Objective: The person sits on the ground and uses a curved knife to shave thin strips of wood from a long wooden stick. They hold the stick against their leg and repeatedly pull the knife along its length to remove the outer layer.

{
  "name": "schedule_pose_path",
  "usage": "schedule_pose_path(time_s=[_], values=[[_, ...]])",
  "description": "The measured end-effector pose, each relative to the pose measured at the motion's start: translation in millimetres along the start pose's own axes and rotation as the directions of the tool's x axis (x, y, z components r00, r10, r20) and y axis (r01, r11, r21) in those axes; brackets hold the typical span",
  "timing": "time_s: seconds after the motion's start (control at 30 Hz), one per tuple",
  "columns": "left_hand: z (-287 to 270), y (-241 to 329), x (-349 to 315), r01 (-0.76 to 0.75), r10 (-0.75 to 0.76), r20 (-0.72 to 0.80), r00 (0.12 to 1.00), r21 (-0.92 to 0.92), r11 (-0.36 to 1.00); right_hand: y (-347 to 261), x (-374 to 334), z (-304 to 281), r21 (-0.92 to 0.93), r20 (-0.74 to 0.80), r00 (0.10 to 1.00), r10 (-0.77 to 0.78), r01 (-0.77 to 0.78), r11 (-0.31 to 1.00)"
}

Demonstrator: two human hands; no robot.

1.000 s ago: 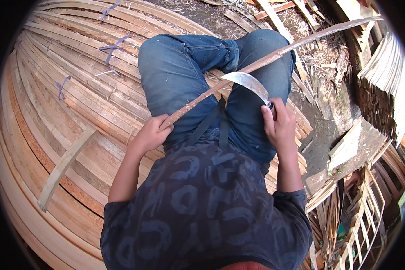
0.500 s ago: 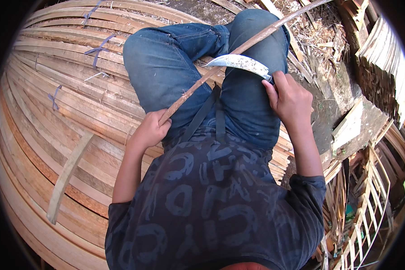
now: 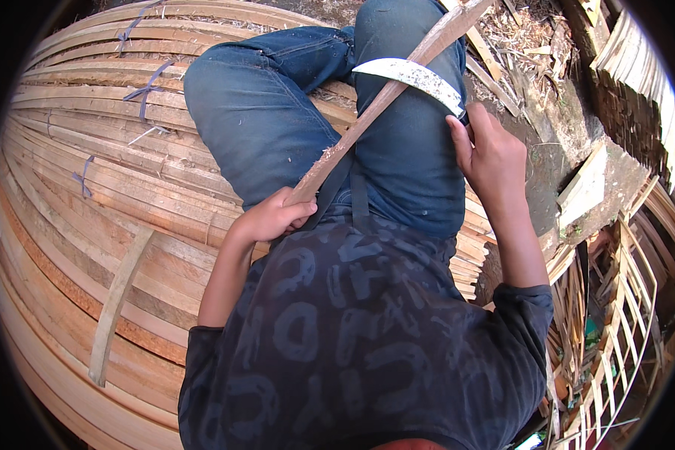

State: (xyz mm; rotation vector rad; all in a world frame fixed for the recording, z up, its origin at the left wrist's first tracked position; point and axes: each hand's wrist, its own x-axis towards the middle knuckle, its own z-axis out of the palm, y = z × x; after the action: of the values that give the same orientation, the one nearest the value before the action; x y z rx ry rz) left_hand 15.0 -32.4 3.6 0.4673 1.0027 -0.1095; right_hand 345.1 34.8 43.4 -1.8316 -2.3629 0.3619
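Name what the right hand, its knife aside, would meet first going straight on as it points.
Past the curved knife, the right hand would probably meet the right jeans leg; depth is unclear.

The right hand (image 3: 496, 154) hides most of the sickle (image 3: 416, 73) handle; the top edge crops 1 end of the wooden strip (image 3: 379, 105).

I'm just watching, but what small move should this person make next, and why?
Probably a short, light stroke of the curved knife along the wooden strip, stopping well short of the left hand. The blade, held in the right hand, crosses the strip, the left hand grips its near end, and frayed fibres on the edge between them look untrimmed.
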Motion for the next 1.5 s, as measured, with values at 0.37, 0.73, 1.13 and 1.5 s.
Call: schedule_pose_path(time_s=[0.37, 0.73, 1.13, 1.5], values=[[5.1, 6.8, -8.1, -0.023, 0.023, 0.005, 1.000, -0.070, 0.997, 15.8, 13.6, 2.3, -0.215, -0.055, 0.982, -0.181, 0.165, 0.962], [7.2, 17.8, 8.5, 0.009, 0.006, 0.115, 0.993, -0.131, 0.991, 38.8, 4.3, 10.8, -0.138, -0.086, 0.993, -0.084, 0.072, 0.988], [10.9, 17.8, 5.9, -0.016, 0.027, 0.104, 0.994, -0.102, 0.995, 30.3, 14.4, 10.3, -0.190, -0.095, 0.986, -0.137, 0.117, 0.975], [20.0, 21.0, 5.7, 0.009, -0.009, -0.040, 0.999, -0.008, 1.000, 21.7, 4.4, -1.8, 0.162, 0.133, 0.991, 0.005, -0.027, 0.986]])
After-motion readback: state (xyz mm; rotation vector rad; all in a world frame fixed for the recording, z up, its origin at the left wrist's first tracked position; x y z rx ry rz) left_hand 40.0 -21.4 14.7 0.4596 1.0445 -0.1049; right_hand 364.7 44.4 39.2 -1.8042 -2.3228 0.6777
